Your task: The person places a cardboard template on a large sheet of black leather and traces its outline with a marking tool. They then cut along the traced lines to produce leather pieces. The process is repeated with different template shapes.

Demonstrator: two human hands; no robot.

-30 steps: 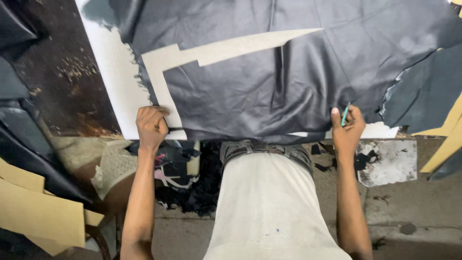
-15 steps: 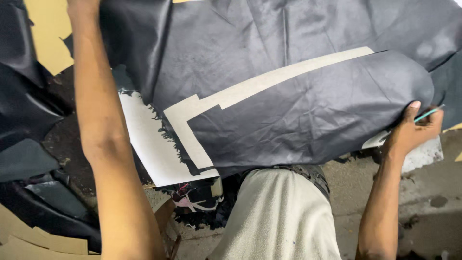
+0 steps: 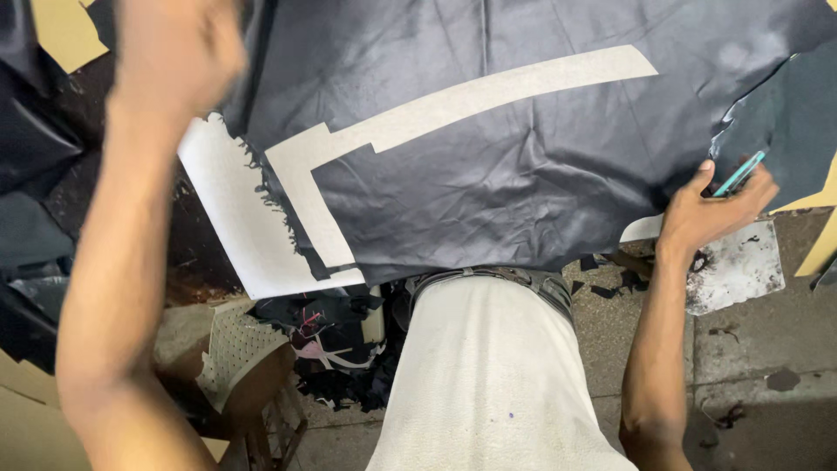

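Right hand (image 3: 711, 209) pinches the near edge of the dark navy leather sheet (image 3: 488, 166), a slim teal tool (image 3: 739, 174) between its fingers. Blurred left hand (image 3: 179, 52) is raised above the sheet's far left; grip unreadable. Looks like repositioning; next move needs that hand flat on the sheet.

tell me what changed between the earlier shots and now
The left hand let go of the near edge of the dark sheet and rose up over it, now blurred near the top. The right hand moved from the near edge to the sheet's right edge, and holds a teal tool as before. The pale L-shaped cutout in the sheet and the white board under it look unchanged.
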